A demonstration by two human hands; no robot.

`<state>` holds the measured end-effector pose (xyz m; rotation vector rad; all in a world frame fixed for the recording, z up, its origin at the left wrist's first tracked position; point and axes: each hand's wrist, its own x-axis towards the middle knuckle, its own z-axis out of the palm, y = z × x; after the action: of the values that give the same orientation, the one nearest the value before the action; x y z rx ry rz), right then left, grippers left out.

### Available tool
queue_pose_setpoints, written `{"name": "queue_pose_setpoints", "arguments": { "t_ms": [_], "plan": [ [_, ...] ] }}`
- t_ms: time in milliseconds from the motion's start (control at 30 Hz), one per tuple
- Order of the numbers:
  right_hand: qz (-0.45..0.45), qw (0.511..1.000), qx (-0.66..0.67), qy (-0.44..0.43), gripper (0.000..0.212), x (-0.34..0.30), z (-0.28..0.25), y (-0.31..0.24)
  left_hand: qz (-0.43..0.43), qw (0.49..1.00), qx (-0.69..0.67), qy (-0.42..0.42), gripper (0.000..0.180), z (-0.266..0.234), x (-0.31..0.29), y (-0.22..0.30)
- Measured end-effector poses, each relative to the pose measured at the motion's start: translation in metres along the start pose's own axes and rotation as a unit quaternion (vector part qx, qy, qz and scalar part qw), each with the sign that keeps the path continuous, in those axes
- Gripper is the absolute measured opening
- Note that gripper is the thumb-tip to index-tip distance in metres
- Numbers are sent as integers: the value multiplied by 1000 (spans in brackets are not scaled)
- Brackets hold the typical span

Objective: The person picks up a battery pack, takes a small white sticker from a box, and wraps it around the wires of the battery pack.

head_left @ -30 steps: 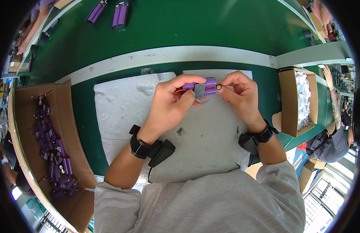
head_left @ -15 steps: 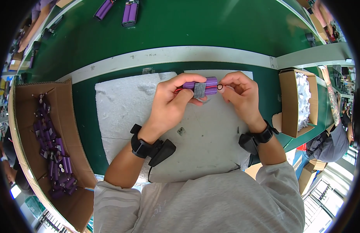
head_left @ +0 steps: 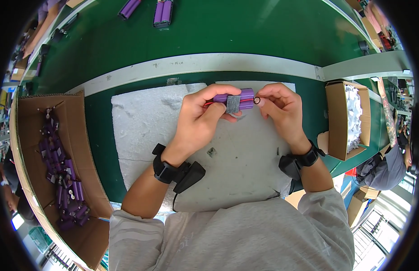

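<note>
My left hand [head_left: 198, 118] is closed round a purple battery pack [head_left: 247, 94], its thumb and fingers gripping the left part. A grey square pad [head_left: 233, 104] lies across the pack's face, and a red wire runs along it. At the pack's right end, my right hand [head_left: 283, 110] pinches a small dark ring [head_left: 257, 100] between thumb and forefinger. The ring is close against the pack's end; I cannot tell whether it is attached. Both hands are above a white foam sheet [head_left: 144, 113] and a worn pale mat [head_left: 236, 176].
On my left, a cardboard box [head_left: 89, 149] holds many purple battery packs [head_left: 60, 158]. A smaller carton [head_left: 338, 122] of white pieces [head_left: 352, 113] stands at right. Beyond a pale metal rail [head_left: 196, 63], more packs [head_left: 162, 13] lie on a green surface [head_left: 245, 31]. Other people are at the sides.
The purple packs on the far green surface have shifted to the right and slightly away. My hands, the held pack and the ring have barely moved.
</note>
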<state>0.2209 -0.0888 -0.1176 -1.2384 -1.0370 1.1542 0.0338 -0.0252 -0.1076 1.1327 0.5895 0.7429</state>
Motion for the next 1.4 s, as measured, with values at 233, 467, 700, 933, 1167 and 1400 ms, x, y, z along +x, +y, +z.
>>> {"name": "queue_pose_setpoints", "arguments": {
  "t_ms": [233,467,700,933,1167,1400],
  "plan": [
    [-12,1000,0,-3,14,0,-2,2,0,1000,1,-2,33,0,0,-1],
    [-1,1000,-7,-7,14,0,-2,0,11,1000,16,-7,32,0,0,-4],
    [3,1000,-9,-5,14,-1,-2,1,14,1000,25,-7,32,0,1,-5],
    [-4,1000,-17,-1,14,-1,-2,1,3,1000,8,-8,32,1,0,-2],
    [-2,1000,-19,-7,13,0,-1,-1,11,1000,-1,-4,33,1,0,-2],
    [13,1000,-17,-13,16,-1,1,-3,19,1000,-1,0,33,1,0,-2]
  ]
}}
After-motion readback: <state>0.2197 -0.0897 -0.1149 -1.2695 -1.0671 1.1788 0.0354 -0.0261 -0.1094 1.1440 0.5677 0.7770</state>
